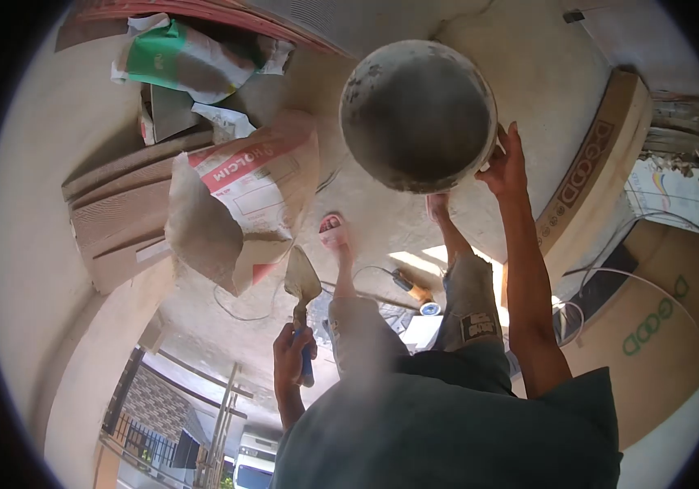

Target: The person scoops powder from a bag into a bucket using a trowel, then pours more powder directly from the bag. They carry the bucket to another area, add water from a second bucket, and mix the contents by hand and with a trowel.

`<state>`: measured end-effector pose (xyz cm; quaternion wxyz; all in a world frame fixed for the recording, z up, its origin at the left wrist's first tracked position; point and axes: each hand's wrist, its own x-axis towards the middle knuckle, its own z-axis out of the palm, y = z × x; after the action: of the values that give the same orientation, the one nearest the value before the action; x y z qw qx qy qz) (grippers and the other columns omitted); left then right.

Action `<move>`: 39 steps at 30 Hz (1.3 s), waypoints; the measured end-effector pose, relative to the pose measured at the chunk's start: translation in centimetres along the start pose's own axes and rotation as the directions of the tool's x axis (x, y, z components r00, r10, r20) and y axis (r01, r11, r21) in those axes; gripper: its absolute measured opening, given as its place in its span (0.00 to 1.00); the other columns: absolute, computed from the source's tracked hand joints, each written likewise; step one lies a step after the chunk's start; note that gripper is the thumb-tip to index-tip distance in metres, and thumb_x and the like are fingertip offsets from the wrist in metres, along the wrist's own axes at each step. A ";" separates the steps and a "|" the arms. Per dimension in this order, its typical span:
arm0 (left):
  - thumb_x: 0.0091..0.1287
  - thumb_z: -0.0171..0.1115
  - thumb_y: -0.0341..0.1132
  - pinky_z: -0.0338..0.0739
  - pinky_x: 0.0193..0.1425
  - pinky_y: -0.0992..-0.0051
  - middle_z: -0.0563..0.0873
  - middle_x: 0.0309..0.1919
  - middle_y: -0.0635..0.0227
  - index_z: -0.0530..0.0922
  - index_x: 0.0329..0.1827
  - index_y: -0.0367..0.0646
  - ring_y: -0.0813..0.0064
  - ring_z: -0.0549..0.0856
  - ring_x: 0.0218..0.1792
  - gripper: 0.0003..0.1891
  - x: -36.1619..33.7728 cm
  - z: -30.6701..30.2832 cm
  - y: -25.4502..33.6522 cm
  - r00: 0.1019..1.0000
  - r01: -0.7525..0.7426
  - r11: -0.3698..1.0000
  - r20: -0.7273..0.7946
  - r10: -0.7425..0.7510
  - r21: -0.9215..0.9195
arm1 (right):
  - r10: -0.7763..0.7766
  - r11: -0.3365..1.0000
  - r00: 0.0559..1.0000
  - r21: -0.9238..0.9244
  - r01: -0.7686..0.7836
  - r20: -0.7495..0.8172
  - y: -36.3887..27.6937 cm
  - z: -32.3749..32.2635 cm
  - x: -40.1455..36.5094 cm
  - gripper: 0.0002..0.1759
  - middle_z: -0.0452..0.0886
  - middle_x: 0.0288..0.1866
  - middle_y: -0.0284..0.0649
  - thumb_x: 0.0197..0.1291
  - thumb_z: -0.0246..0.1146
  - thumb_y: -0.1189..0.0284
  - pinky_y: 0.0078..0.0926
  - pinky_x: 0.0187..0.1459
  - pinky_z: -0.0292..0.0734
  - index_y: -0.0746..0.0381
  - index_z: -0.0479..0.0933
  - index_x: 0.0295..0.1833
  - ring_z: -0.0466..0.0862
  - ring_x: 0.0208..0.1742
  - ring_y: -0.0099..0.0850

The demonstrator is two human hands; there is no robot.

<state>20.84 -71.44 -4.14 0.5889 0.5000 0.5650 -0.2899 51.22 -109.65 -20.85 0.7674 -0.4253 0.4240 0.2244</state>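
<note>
My left hand (293,356) is wrapped round the blue handle of a trowel (303,277), its metal blade pointing away from me beside an open cement bag (260,175). On the right, my right hand (506,165) grips the rim of a round bucket (419,114) at its lower right edge. The inside of the bucket looks dark grey, and grey smears mark its rim. Whether anything lies at its bottom is too blurred to tell.
Cardboard sheets (125,208) and a green and white sack (182,61) are at the left. Long boxes (590,163) stand at the right. An orange power tool (415,291) with a cable lies near my feet.
</note>
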 end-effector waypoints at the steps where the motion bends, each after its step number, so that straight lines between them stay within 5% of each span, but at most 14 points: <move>1: 0.65 0.62 0.32 0.70 0.25 0.78 0.76 0.20 0.69 0.72 0.37 0.40 0.79 0.75 0.20 0.07 -0.2 2.1 0.3 1.000 0.005 1.000 0.013 -0.005 -0.008 | -0.010 0.999 1.000 0.054 0.008 0.022 -0.8 -1.0 1.0 0.46 0.58 0.74 0.44 0.55 0.59 0.33 0.63 0.60 0.57 0.47 0.63 0.73 0.61 0.71 0.43; 7: 0.65 0.64 0.31 0.71 0.26 0.78 0.78 0.21 0.68 0.74 0.38 0.40 0.79 0.76 0.20 0.07 -1.1 12.0 2.6 0.996 0.054 0.999 0.071 -0.053 -0.006 | -0.072 0.845 0.984 0.515 0.146 -0.161 -3.6 -4.7 3.7 0.45 0.50 0.79 0.42 0.58 0.52 0.32 0.69 0.64 0.50 0.45 0.58 0.75 0.52 0.78 0.46; 12: 0.65 0.63 0.31 0.70 0.26 0.79 0.78 0.21 0.68 0.74 0.38 0.40 0.79 0.76 0.21 0.07 -1.3 15.7 3.5 0.994 0.044 0.998 0.094 -0.048 0.043 | -0.002 0.500 0.933 0.807 0.314 -0.361 0.8 -6.4 7.0 0.38 0.56 0.77 0.41 0.65 0.43 0.35 0.68 0.66 0.52 0.45 0.60 0.73 0.58 0.75 0.43; 17: 0.65 0.63 0.32 0.71 0.26 0.79 0.78 0.21 0.68 0.74 0.38 0.40 0.79 0.76 0.21 0.07 -1.3 17.2 4.1 0.996 0.027 0.997 0.078 -0.032 0.069 | 0.136 0.356 0.963 0.919 0.170 -0.231 7.1 -9.6 7.2 0.37 0.63 0.72 0.43 0.68 0.33 0.35 0.72 0.67 0.52 0.48 0.62 0.69 0.63 0.73 0.45; 21: 0.65 0.63 0.31 0.69 0.26 0.78 0.77 0.22 0.69 0.74 0.37 0.39 0.80 0.75 0.21 0.07 -2.0 17.6 4.7 0.998 0.003 1.000 0.070 -0.004 0.005 | 0.259 0.247 0.959 0.968 0.048 -0.113 8.5 -4.6 5.2 0.38 0.68 0.70 0.45 0.69 0.34 0.37 0.69 0.69 0.53 0.53 0.63 0.68 0.64 0.72 0.47; 24: 0.64 0.64 0.30 0.69 0.26 0.78 0.78 0.22 0.70 0.75 0.38 0.38 0.80 0.75 0.21 0.07 -2.7 17.4 5.0 0.997 -0.027 0.998 0.072 0.032 -0.064 | 0.350 0.473 0.936 0.870 -0.139 -0.041 9.4 -2.3 4.1 0.42 0.69 0.70 0.45 0.68 0.35 0.36 0.62 0.72 0.54 0.59 0.64 0.68 0.64 0.73 0.47; 25: 0.64 0.64 0.31 0.69 0.27 0.78 0.78 0.23 0.70 0.75 0.39 0.38 0.80 0.75 0.22 0.08 -3.0 17.0 5.0 0.996 -0.042 0.996 0.076 0.048 -0.084 | 0.269 0.534 0.960 0.817 -0.217 0.078 10.1 -2.3 3.2 0.44 0.68 0.71 0.44 0.68 0.37 0.35 0.57 0.72 0.55 0.63 0.63 0.69 0.64 0.74 0.45; 28: 0.64 0.65 0.32 0.70 0.28 0.78 0.78 0.24 0.69 0.74 0.40 0.39 0.80 0.76 0.23 0.09 -3.7 15.3 5.2 0.994 -0.075 0.984 0.073 0.087 -0.164 | 0.370 0.646 0.927 0.697 -0.310 0.069 11.2 0.0 0.0 0.43 0.69 0.70 0.43 0.67 0.37 0.35 0.55 0.72 0.57 0.60 0.63 0.70 0.65 0.73 0.45; 32: 0.65 0.64 0.33 0.75 0.31 0.76 0.80 0.26 0.67 0.73 0.43 0.40 0.76 0.80 0.26 0.10 -4.4 12.5 5.9 0.985 -0.148 0.939 0.042 0.169 -0.311 | 0.485 0.826 0.855 0.222 -0.517 0.184 13.2 1.4 -3.7 0.45 0.67 0.69 0.46 0.65 0.44 0.35 0.51 0.65 0.65 0.58 0.57 0.74 0.71 0.67 0.43; 39: 0.68 0.61 0.37 0.83 0.32 0.69 0.81 0.27 0.62 0.69 0.52 0.46 0.67 0.85 0.26 0.14 -2.0 5.0 11.7 0.949 -0.217 0.804 0.074 0.307 -0.553 | 0.479 0.766 0.876 -0.461 -0.449 -0.057 13.1 6.6 -3.2 0.34 0.75 0.60 0.42 0.68 0.50 0.43 0.40 0.56 0.69 0.58 0.66 0.66 0.75 0.60 0.36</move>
<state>32.92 -72.64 0.10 0.7828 0.3629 0.4999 -0.0744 43.26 -97.03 -22.39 0.5781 -0.4693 0.4253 0.5145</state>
